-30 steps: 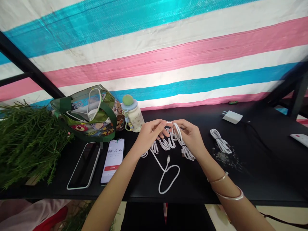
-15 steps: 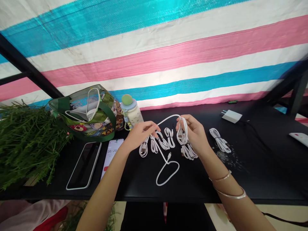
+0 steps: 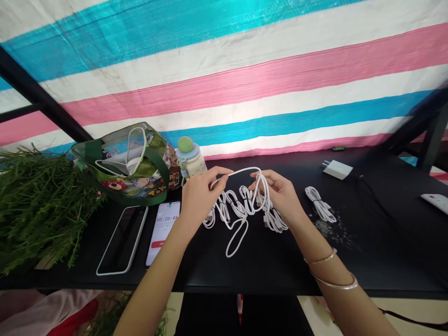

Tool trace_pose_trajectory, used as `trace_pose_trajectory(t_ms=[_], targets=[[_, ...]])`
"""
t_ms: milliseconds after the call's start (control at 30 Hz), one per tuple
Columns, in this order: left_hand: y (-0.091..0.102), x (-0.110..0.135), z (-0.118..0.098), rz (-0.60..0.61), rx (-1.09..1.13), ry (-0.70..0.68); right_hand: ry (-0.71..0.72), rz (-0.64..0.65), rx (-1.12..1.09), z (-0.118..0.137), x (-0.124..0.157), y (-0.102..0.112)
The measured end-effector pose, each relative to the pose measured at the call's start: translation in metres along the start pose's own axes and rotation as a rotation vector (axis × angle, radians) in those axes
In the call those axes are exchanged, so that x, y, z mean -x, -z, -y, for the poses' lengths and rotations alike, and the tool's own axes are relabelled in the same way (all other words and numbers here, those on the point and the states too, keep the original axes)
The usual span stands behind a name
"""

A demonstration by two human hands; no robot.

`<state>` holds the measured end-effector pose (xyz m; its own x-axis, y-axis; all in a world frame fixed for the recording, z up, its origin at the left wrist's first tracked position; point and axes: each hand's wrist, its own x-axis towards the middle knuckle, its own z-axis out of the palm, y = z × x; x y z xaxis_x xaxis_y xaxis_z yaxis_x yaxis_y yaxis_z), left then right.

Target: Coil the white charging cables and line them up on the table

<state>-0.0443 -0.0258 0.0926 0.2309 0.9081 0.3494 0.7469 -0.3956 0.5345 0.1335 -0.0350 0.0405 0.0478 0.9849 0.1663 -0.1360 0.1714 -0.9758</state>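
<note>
My left hand (image 3: 203, 193) pinches a stretch of white charging cable (image 3: 245, 170) between thumb and fingers. The cable arches across to my right hand (image 3: 280, 189), whose closed fingers hold several loops of it upright. A slack loop of the same cable hangs down to the black table (image 3: 217, 273) between my hands. Behind it lie several tied white cable bundles (image 3: 235, 204), partly covered by the left hand and the slack cable. More tied bundles (image 3: 275, 220) rest just under my right hand. Another tied bundle (image 3: 319, 204) lies apart, right of that hand.
Left of my hands are a phone showing a timer (image 3: 163, 228), a second dark-screened phone (image 3: 122, 240), a printed bag (image 3: 140, 182), a bottle (image 3: 192, 163) and green foliage (image 3: 38, 205). A white charger plug (image 3: 337, 169) and a white device (image 3: 436, 200) are at right.
My left hand has risen slightly and now pinches the cable near the top of its arch. The slack loop on the table has grown smaller; the loops in my right hand hang wider.
</note>
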Motion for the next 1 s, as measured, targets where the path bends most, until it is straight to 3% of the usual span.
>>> trace_pose_trajectory(t_ms=[267,433,1000], targets=[[-0.008,0.006,0.0,-0.011,-0.255,0.025,-0.056,-0.095,-0.103,0.001,0.001,-0.004],[-0.01,0.008,0.0,-0.04,-0.344,-0.002,-0.063,-0.085,-0.094,0.001,0.001,-0.004],[-0.015,0.012,0.004,-0.148,-0.4,-0.103,-0.141,-0.082,-0.038,0.002,0.001,-0.002]])
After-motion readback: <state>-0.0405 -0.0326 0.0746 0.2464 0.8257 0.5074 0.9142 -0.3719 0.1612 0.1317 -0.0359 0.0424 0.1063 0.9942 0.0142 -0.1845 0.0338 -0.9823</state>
